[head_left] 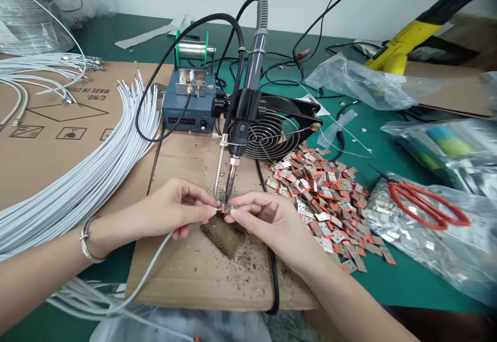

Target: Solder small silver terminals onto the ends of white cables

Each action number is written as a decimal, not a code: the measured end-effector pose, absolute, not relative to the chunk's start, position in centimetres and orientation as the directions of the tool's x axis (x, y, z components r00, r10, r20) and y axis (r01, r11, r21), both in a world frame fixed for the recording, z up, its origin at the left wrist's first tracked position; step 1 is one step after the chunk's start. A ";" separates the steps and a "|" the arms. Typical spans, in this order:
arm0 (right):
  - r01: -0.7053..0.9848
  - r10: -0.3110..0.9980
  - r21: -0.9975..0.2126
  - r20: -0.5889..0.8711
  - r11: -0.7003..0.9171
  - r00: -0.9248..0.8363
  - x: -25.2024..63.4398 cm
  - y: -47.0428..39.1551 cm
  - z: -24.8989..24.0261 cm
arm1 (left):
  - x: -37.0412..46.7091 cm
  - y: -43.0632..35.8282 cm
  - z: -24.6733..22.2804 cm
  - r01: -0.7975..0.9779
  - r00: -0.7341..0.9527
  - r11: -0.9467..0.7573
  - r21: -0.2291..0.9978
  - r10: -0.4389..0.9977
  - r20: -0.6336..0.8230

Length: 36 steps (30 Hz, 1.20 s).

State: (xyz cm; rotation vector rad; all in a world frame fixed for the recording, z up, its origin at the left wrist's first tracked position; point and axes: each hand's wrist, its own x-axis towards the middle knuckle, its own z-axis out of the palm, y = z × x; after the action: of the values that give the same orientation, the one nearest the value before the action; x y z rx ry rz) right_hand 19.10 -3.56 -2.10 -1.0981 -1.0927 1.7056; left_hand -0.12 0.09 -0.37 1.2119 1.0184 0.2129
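Note:
Between the thumb and fingers of my left hand [182, 210] is the end of a white cable [153, 261], which trails down to the lower left. My right hand [267, 220] pinches a small USB connector [232, 207] with orange plastic, right at the cable's end. Over that joint stands a fixed soldering iron [243, 119], its dark tip [228, 193] pointing down at the connector. A thin metal solder feed tube [219, 171] bends in beside the tip. Whether tip and connector touch, I cannot tell. Below lies a worn brown sponge [223, 238].
A heap of orange and metal USB connectors [330, 202] lies right, near red-handled pliers [427, 204] on a plastic bag [419, 243]. Left is a bundle of white cables [97, 171]. Behind stand a blue solder feeder [188, 106], a solder spool [192, 50] and a fan [272, 129].

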 end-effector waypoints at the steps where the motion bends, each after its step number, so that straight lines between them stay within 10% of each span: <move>1: -0.173 0.926 -0.939 -0.241 -0.298 -0.289 19.1 -3.5 -2.1 | -0.1 0.1 -0.4 0.366 0.562 0.393 0.843 0.628 -0.538; 36: -0.122 0.927 -0.945 -0.265 -0.305 -0.267 19.1 -3.7 -1.8 | 0.0 -0.1 -0.3 0.356 0.542 0.403 0.843 0.646 -0.538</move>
State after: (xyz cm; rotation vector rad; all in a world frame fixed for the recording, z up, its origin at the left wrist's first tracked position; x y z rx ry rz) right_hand 19.06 -3.65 -1.76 -1.1648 -1.1115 1.6851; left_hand -0.03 -0.07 -0.34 1.1963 1.0426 0.2329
